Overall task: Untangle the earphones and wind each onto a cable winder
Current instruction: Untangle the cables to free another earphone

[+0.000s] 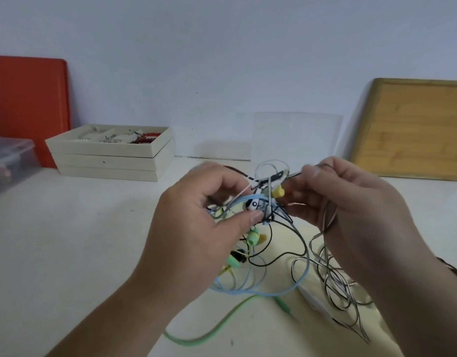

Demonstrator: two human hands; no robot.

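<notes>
A tangle of earphone cables (263, 210) hangs between both hands above the white table (67, 240). Blue, green, black, grey and white strands cross in it. My left hand (196, 222) grips the knot from the left, thumb pressed beside a black-and-white earbud (253, 204). My right hand (351, 202) pinches a thin cable at the knot's upper right, close to a yellow earbud (278, 192). Green earbuds (253, 237) dangle below the knot. A blue loop and a green cable (222, 323) trail onto the table. Grey and black strands (335, 284) pile under my right wrist.
Stacked cream jewellery trays (111, 161) stand at the back left, with an orange board (29, 104) and a clear plastic box (8, 161) beside them. A clear sheet (294, 137) and a wooden tray (412, 130) lean on the wall at the back right.
</notes>
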